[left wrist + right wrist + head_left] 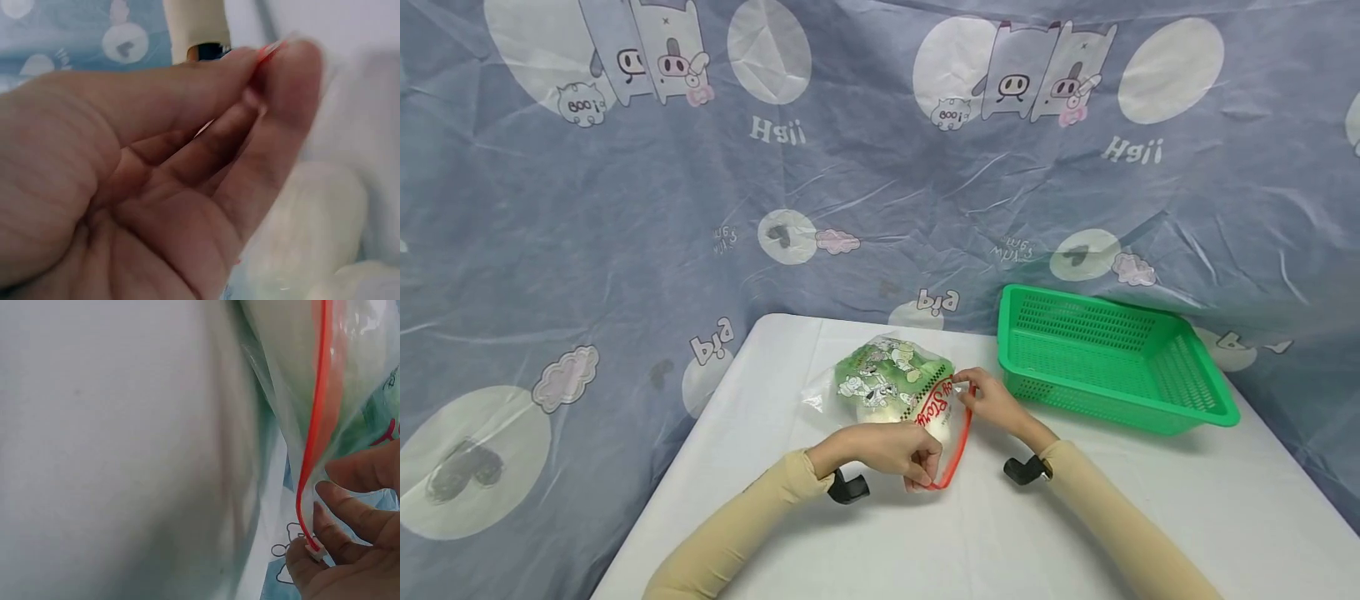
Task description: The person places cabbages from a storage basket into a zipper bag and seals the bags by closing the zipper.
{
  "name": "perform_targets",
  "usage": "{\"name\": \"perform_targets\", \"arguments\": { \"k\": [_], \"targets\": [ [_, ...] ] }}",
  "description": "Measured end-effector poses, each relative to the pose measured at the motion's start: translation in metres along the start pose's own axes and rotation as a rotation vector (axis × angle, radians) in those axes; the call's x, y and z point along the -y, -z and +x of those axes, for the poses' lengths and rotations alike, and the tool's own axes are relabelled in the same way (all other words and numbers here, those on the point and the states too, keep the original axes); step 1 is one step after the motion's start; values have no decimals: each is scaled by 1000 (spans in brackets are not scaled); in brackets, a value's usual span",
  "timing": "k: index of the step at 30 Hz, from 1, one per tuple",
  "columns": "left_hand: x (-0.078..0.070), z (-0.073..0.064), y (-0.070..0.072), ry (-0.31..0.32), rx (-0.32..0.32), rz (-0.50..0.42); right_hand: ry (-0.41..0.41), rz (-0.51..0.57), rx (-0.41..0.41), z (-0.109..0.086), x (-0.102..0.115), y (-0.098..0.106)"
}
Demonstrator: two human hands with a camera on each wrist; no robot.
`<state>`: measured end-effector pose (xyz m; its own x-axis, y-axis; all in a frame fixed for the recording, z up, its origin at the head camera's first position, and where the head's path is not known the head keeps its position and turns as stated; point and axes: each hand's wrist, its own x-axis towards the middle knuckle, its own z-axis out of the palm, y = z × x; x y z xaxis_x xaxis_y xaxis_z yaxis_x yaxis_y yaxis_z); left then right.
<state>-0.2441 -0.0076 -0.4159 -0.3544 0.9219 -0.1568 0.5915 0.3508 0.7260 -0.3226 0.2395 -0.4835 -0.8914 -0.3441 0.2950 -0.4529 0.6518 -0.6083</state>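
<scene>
A clear zip bag (889,398) with cartoon figures and red lettering lies on the table, filled with something green and pale rounded things (312,219). Its red zip strip (959,443) runs along the right edge. Thumb and forefinger of my left hand (895,448) pinch the near end of that strip; in the left wrist view a bit of red shows between the fingertips. My right hand (997,407) grips the far end of the bag's mouth. There, in the right wrist view, a small white slider (316,552) sits against the fingers at the strip's end.
A green plastic basket (1120,394) with slotted walls stands at the right rear of the white-covered table (992,542). Behind the table hangs a grey-blue printed curtain (880,175). Each wrist carries a black camera mount (848,488).
</scene>
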Motion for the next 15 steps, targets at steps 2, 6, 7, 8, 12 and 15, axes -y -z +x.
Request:
{"name": "perform_targets", "arguments": {
  "k": [2,6,7,8,12,15],
  "targets": [
    [1,3,-4,-6,-23,34,-5,-12,-5,-1,0,-1],
    [1,6,-5,-13,-39,59,-25,-26,6,-1,1,0],
    [1,5,-4,-16,-33,61,-32,-34,11,-1,2,1],
    [1,4,-3,-20,-26,68,-43,-38,21,-2,4,2],
    [3,0,4,-34,0,63,-72,-92,79,-5,16,9],
    [3,-4,14,-41,-30,38,-88,-150,115,-9,31,16]
  ]
}}
